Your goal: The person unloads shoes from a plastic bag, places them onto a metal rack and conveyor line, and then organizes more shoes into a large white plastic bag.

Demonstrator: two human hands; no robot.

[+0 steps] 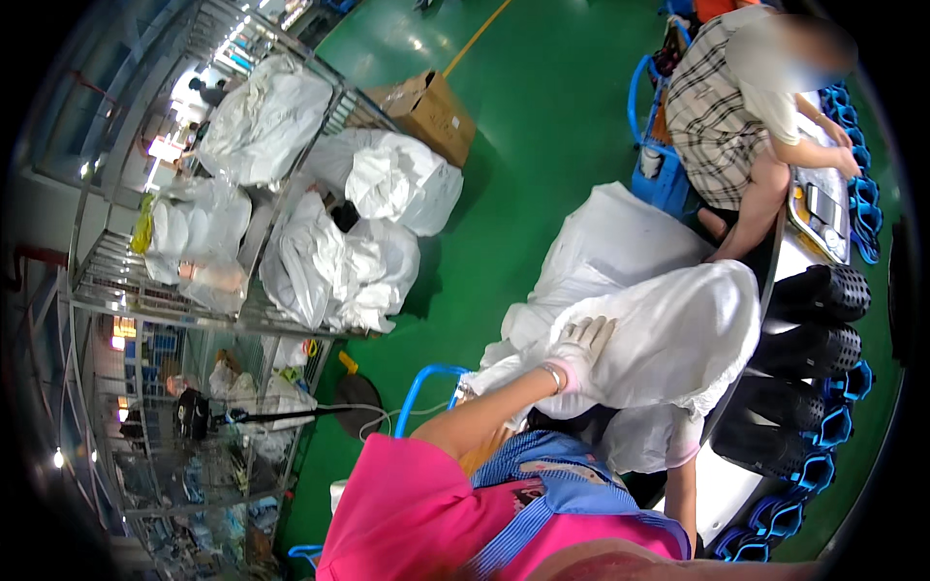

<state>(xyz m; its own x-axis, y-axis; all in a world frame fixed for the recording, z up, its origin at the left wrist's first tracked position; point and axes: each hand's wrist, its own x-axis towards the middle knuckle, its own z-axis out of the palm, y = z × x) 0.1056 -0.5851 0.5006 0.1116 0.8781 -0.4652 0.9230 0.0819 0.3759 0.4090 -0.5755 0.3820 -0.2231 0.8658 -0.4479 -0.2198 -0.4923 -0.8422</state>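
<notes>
Left hand (579, 351) flat atop white bag (678, 329)

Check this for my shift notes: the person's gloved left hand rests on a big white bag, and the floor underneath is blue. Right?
Not quite. The floor is green, not blue; the head view shows it. The rest stands: the gloved left hand does rest on the big white bag.
</notes>
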